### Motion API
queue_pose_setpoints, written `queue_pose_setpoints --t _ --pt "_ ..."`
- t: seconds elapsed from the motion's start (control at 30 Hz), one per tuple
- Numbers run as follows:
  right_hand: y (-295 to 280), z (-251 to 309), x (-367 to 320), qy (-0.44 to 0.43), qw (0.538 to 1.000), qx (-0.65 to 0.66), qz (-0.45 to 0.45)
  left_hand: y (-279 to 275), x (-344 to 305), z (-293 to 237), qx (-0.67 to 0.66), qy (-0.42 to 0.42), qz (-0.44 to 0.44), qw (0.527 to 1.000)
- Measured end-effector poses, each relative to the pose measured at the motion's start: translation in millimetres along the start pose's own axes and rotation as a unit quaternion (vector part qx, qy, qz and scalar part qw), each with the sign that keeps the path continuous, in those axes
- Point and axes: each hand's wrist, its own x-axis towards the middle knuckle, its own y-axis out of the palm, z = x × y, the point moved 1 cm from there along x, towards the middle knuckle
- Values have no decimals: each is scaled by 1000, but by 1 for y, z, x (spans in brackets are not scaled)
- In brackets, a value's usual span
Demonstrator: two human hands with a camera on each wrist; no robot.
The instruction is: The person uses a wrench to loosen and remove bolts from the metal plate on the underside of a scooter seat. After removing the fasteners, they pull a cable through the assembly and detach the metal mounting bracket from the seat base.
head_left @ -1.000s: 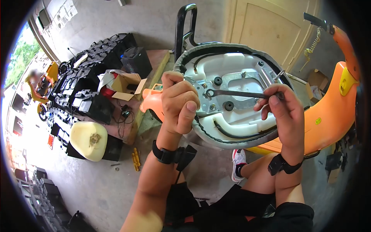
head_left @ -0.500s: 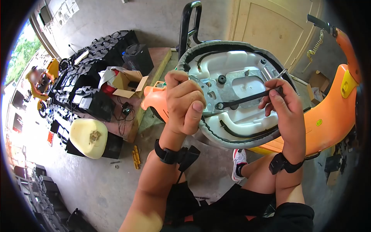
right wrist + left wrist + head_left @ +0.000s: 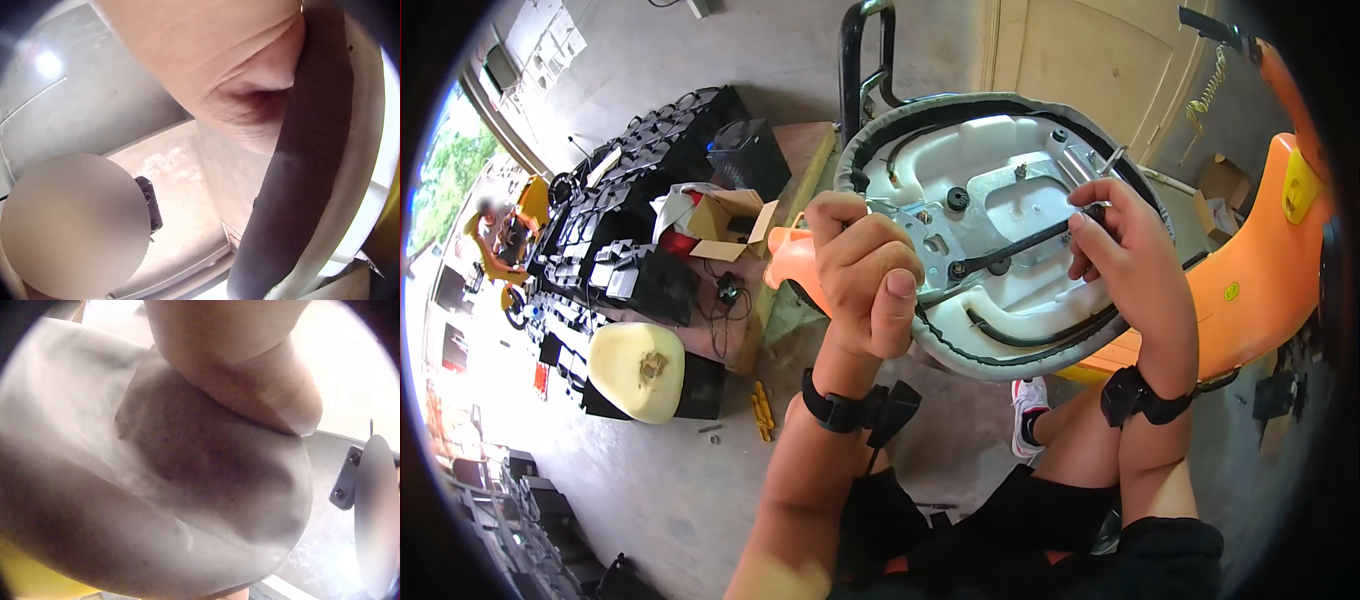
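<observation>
An upturned seat [image 3: 960, 350] shows its white underside with a metal plate [image 3: 1010, 205] bolted in the middle. My right hand [image 3: 1135, 255] pinches one end of a dark wrench [image 3: 1015, 248]; the wrench's other end sits at a bolt on the plate's near left part. My left hand [image 3: 868, 275] grips the seat's left rim with curled fingers. The grey seat cover [image 3: 219, 469] lies right under the left hand [image 3: 250, 362] in the left wrist view. In the right wrist view the right hand [image 3: 219, 69] is beside the seat's dark edge [image 3: 306, 150].
An orange scooter body [image 3: 1250, 260] stands at the right, beneath and beyond the seat. To the left are rows of black batteries [image 3: 625, 190], an open cardboard box [image 3: 732, 220] and a yellowish foam pad [image 3: 636, 372]. Yellow pieces [image 3: 762, 410] lie on the floor.
The wrench's far end has come down from above the plate onto a bolt, and the wrench now slants. My left hand has kept its grip on the rim.
</observation>
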Motion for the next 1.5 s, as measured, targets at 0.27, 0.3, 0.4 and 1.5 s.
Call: queue_pose_setpoints --t 0.27,0.3,0.4,1.5 --pt "-2 10 9 32 999 -40 8 0 -3 -5 20 -22 9 1000" --pt "-2 10 9 29 998 -46 10 0 -4 -5 23 -24 9 999" --pt "1 3 10 -16 999 -40 6 0 -5 -5 25 -25 9 999" --pt "-2 1 3 -85 968 -229 -50 1 -4 -10 31 -30 8 999"
